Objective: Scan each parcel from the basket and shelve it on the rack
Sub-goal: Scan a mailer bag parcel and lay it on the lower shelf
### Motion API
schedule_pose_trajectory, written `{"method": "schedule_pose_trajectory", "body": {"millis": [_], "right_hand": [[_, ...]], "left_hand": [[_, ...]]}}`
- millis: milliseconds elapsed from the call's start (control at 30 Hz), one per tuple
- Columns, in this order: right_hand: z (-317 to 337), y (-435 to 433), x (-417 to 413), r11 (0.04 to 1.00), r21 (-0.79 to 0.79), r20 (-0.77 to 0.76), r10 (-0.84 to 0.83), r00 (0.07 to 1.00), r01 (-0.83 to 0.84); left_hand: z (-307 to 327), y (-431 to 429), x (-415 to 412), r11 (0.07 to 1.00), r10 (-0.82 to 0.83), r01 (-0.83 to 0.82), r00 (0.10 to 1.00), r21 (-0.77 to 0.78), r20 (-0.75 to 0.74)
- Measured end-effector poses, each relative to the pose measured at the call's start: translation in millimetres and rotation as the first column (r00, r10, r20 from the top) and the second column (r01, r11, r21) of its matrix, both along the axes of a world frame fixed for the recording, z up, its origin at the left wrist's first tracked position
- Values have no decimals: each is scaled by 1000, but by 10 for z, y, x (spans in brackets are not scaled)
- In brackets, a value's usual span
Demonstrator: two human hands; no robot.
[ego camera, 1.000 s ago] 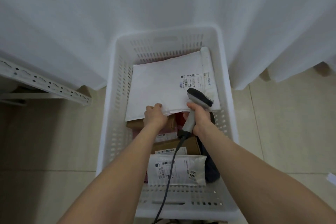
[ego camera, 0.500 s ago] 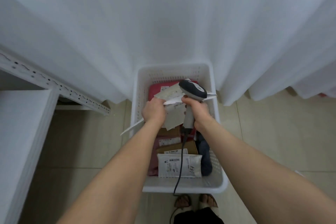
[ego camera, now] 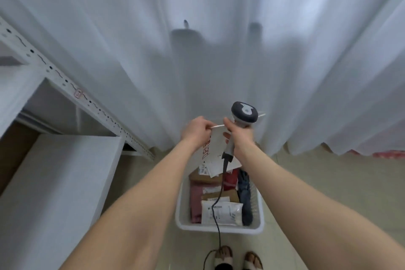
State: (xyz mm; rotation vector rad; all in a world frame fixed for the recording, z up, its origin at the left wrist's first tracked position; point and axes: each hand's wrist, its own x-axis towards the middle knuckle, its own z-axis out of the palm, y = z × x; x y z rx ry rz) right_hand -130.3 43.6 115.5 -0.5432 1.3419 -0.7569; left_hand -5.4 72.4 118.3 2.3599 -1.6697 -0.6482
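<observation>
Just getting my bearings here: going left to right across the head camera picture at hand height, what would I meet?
Rack → left hand → scanner → red strip at far right.

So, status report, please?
Left hand pinches white parcel by top edge. Right hand grips scanner, thumb on same edge. Parcel hangs above basket. Nothing blocking.

Soft backlight through the white curtain [ego camera: 135, 35], mild blur, wide-angle bending at the edges
</observation>
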Motion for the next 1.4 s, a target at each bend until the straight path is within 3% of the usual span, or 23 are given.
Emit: {"method": "schedule_pose_trajectory", "body": {"millis": [167, 233, 333, 400, 533, 600, 667, 867, 933, 1033, 1133, 1200, 1267, 1400], "right_hand": [[632, 102, 27, 998, -59, -151, -45, 987, 36], [834, 179, -28, 997, -58, -81, -64, 995, 59], [1068, 337, -144, 993, -66, 45, -93, 995, 96], [1231, 492, -273, 995, -71, -17, -73, 997, 72], [1445, 773, -520, 993, -107, 0, 56, 998, -55], [1571, 902, -619, 987, -111, 77, 128, 989, -119], [1702, 1020, -703, 982, -123, 163, 162, 973, -143], [1959, 1179, -802, 949, -238, 240, 265, 934, -208], [2004, 1224, -761, 942, -258, 234, 278, 932, -216], [2014, 1221, -674, 946, -279, 127, 206, 970, -165], [1963, 1209, -584, 918, -336, -191, 155, 969, -213], [1928, 1248, -505, 887, -355, -373, 156, 915, -296], [1902, 1304, -437, 870, -367, -433, 152, 889, -328], [1880, 1383, -374, 838, -383, -472, 183, 862, -388]], "left_hand": [[622, 227, -190, 990, -84, 77, 995, -120, -56], [795, 354, -305, 985, -71, 49, 989, -167, -127], [1042, 620, -413, 991, -1, -62, 884, -120, -467], [1220, 821, -407, 986, 88, -155, 780, -54, -619], [1425, 1233, -228, 912, 343, -411, 759, 1, -553], [1490, 1433, -125, 826, 521, -563, 741, 32, -424], [1589, 1638, -34, 715, 656, -699, 667, 9, -353], [1805, 2108, 279, 500, 760, -865, 415, 43, -499], [1835, 2226, 327, 478, 754, -875, 363, 79, -548], [1872, 2366, 463, 434, 717, -901, 332, 20, -613], [1991, 2445, 609, 386, 631, -922, 285, -26, -722], [2070, 2446, 676, 402, 617, -913, 324, -67, -717], [2131, 2456, 713, 392, 622, -911, 366, -130, -692], [2172, 2502, 783, 334, 623, -924, 363, -184, -693]]}}
